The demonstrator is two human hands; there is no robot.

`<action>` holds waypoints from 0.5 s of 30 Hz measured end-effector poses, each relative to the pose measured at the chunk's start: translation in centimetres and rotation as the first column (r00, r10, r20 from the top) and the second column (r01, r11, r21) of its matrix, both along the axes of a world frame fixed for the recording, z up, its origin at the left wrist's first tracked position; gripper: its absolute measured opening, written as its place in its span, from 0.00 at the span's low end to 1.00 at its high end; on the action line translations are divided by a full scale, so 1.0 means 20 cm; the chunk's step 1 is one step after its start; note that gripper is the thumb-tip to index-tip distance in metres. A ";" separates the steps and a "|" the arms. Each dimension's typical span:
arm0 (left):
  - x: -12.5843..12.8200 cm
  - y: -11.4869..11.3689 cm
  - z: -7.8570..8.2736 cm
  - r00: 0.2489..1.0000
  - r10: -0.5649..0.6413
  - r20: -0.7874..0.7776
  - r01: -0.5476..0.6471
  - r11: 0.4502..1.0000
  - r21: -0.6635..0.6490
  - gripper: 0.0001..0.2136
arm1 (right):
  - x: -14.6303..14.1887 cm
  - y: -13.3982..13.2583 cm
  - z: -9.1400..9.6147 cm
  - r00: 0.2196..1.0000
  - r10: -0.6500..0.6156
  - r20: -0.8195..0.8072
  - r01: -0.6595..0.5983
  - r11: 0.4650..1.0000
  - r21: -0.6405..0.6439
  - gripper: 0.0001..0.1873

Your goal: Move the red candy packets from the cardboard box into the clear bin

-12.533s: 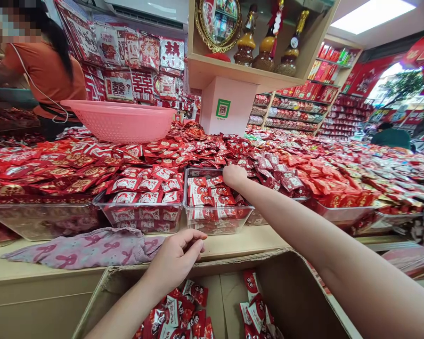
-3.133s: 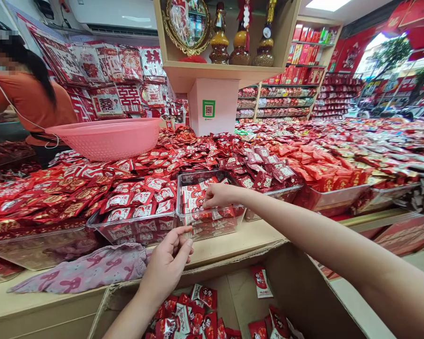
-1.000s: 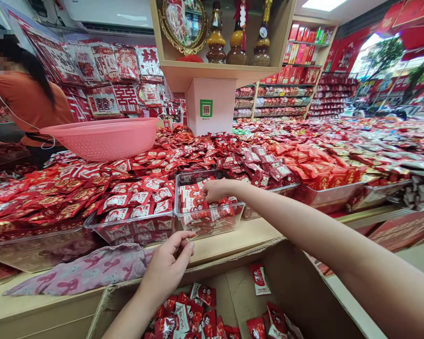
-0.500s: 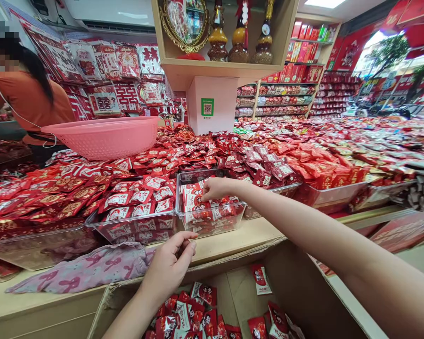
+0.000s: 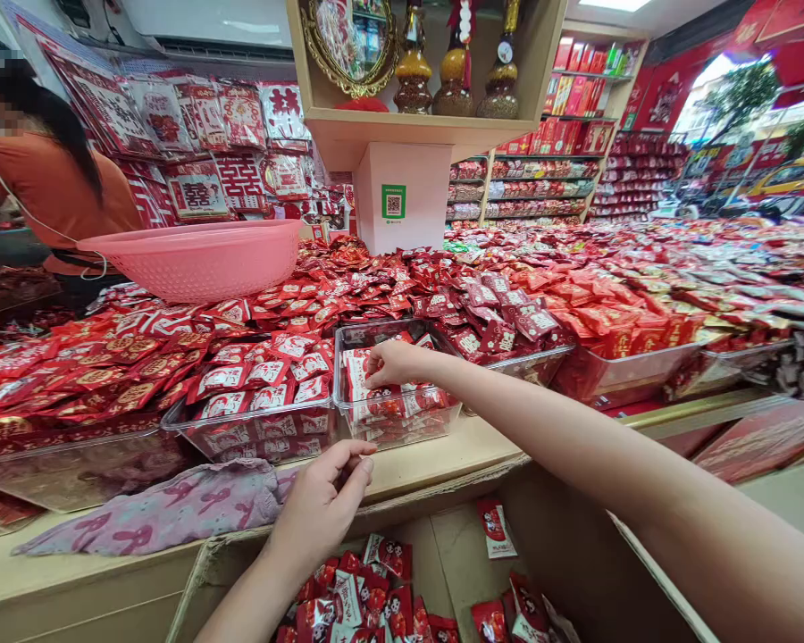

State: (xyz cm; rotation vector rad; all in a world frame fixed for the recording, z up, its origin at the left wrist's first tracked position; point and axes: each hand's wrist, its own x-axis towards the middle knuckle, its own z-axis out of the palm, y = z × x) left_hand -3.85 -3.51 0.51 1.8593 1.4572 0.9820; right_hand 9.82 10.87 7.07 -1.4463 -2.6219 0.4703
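Red-and-white packets [image 5: 358,368] lie in a clear plastic bin [image 5: 365,336] near the middle of the counter's front edge [image 5: 406,466]. At the far left, behind the counter, stands a person in an orange shirt [image 5: 87,192]. A pink plastic basket [image 5: 197,265] sits on heaped packets towards the counter's back left. Below it, red packets with gold print [image 5: 130,379] pile high over a bin, and a pink patterned cloth [image 5: 167,509] lies crumpled along the left part of the front edge. Next comes a second clear bin [image 5: 255,438], heaped with red packets bearing white patches [image 5: 268,375].

The left hand [image 5: 328,491] hangs in front of the counter's edge, fingers loosely curled, a gap between thumb and index finger, over the near left part of an open cardboard box [image 5: 556,527]. Loose packets [image 5: 368,598] lie on the box's floor at left and right. The right hand [image 5: 392,364] reaches into the middle bin from the right, fingers bent down onto the packets at its left side; I cannot tell whether it pinches one. Just right of that bin are maroon packets [image 5: 499,313], then bright red packets [image 5: 616,317] towards the counter's right.
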 end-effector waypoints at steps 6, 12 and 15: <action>0.00 -0.01 0.00 1.000 -0.002 -0.022 0.003 1.000 0.008 0.10 | -0.02 -0.03 0.01 0.999 -0.035 0.033 0.034 0.999 0.034 0.19; -0.01 -0.01 0.00 0.998 -0.007 -0.061 0.008 1.000 0.005 0.10 | -0.01 -0.05 0.04 0.995 -0.075 0.067 0.072 0.997 0.041 0.23; 0.00 -0.01 0.01 0.998 -0.004 -0.059 0.005 1.000 0.009 0.10 | 0.00 -0.05 0.04 0.996 -0.061 0.066 0.061 0.998 0.007 0.23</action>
